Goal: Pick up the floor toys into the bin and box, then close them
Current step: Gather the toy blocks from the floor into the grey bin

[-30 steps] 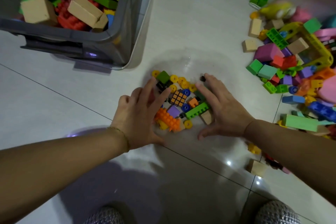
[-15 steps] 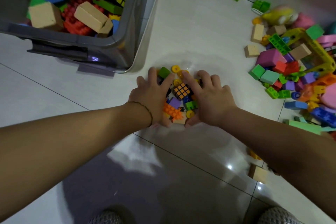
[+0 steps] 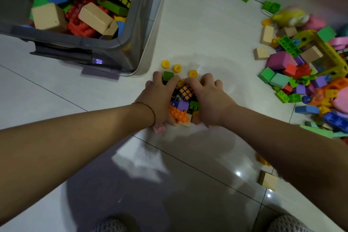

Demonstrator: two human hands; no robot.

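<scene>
A second ago my palms lay flat and wide on either side of the heap of small bricks point(image 3: 183, 107). Now my left hand point(image 3: 158, 98) and right hand point(image 3: 211, 100) have drawn together, fingers curled over its far side, both gripping it between them on the floor point(image 3: 197, 24). The little puzzle cube point(image 3: 186, 91) and the orange studded brick point(image 3: 178, 115) show in the gap. I judge the scoop is ready to lift.

The squeeze left stragglers. Three yellow discs point(image 3: 177, 68) sit just beyond my fingertips, and a pink piece point(image 3: 159, 129) lies under my left wrist. They will need another pass.

The open grey bin point(image 3: 105, 43), already well filled, has its near corner just up and left of my left hand. Only bare tile lies between, but I must clear the raised rim. The big toy pile point(image 3: 301, 73) lies well apart on my right. I see no box or lids.
</scene>
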